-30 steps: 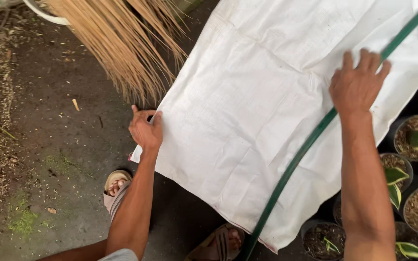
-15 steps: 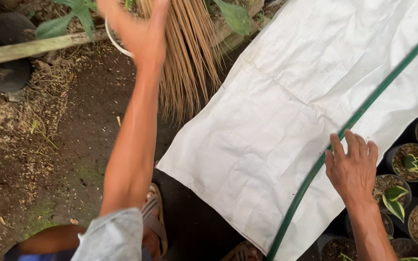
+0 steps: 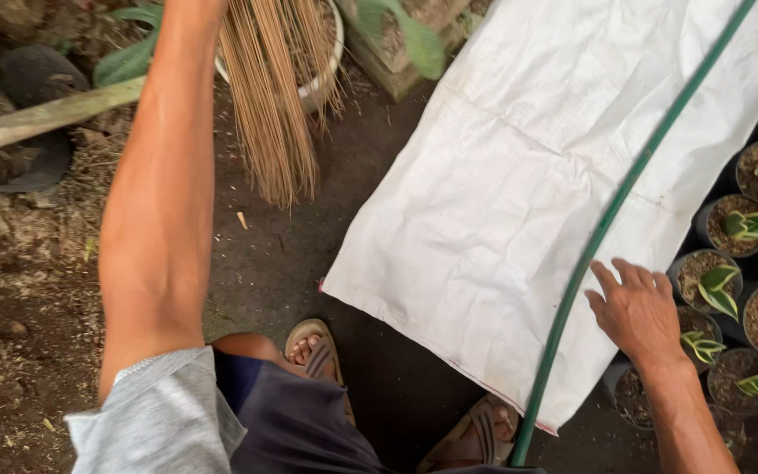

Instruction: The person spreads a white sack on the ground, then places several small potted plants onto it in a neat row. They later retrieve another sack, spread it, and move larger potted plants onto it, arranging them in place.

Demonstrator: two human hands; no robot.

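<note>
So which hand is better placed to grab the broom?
Probably the left: its arm reaches up beside the broom bristles, though the hand itself is out of frame. The right hand lies open across the white sack, beside the hose.

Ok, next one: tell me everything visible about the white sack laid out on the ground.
The white sack looks like woven plastic, lying flat and spread on dark soil, running from upper right down toward the sandalled feet. Creases and a seam cross it; a thin reddish edge shows at the near end. A green hose lies along its right part. The right hand rests on its right edge beside small potted plants. The left hand is out of view.
</note>
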